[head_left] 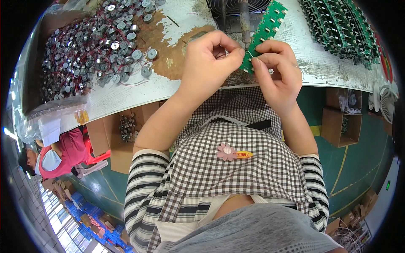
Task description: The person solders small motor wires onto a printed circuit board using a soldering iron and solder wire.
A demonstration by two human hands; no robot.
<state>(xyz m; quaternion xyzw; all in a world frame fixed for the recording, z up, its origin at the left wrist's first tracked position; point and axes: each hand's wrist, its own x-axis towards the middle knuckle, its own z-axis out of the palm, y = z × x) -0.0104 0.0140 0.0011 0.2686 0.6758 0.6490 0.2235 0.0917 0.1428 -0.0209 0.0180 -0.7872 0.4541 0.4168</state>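
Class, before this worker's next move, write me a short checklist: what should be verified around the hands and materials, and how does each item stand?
1. Right hand gripping the long green circuit-board strip: ok.
2. Left hand beside the strip: ok.
3. Left fingertips' contents identifiable: cannot tell; too small and covered.
4. Strip apart from the upright grey metal rod: cannot tell; they meet in this view.
5. Round silver parts with red wires heaped at left: ok.
6. Stacked green circuit boards at right: ok.

I'm watching motors [99, 52] lying left on the counter [325, 69], boards [341, 29] lying right. Between them, a fan [230, 6] is standing at the back. In front, a strip [266, 28] is sitting between the left fingers [232, 61] and right fingers [262, 72]. Below, a left box [98, 137] and right box [330, 125] are standing apart.
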